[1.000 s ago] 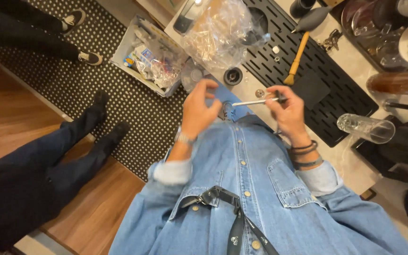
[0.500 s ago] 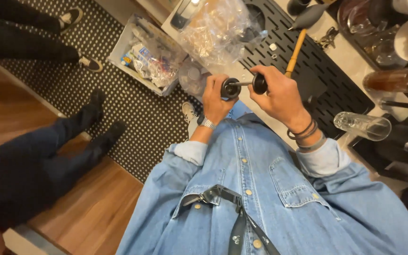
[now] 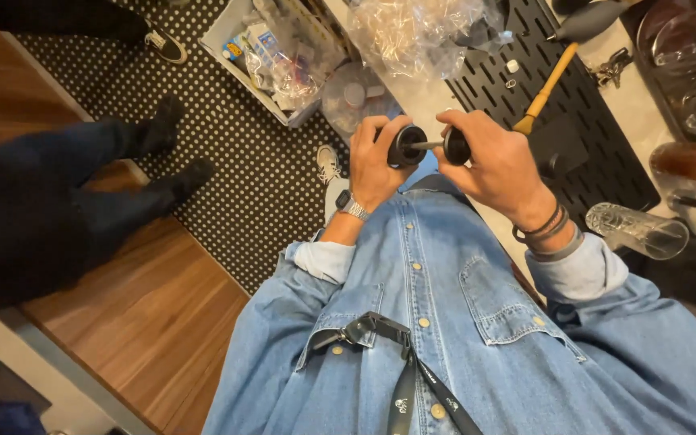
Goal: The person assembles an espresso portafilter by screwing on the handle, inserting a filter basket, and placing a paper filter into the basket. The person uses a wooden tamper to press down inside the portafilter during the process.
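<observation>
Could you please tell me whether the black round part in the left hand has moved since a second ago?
Yes. The black round part was not in the hands then; now the left hand holds it up, nearer the person than the wooden-handled brush.

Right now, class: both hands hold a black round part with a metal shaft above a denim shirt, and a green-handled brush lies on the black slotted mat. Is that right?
Not quite. In the head view the brush on the black slotted mat has a wooden handle, not green. The rest stands: left hand and right hand hold the black round part above the denim shirt.

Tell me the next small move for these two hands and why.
Probably slide the small black part in the right hand further along the thin metal shaft toward the round black part gripped by the left hand: a stretch of shaft shows bare between them, so they look not yet seated.
</observation>
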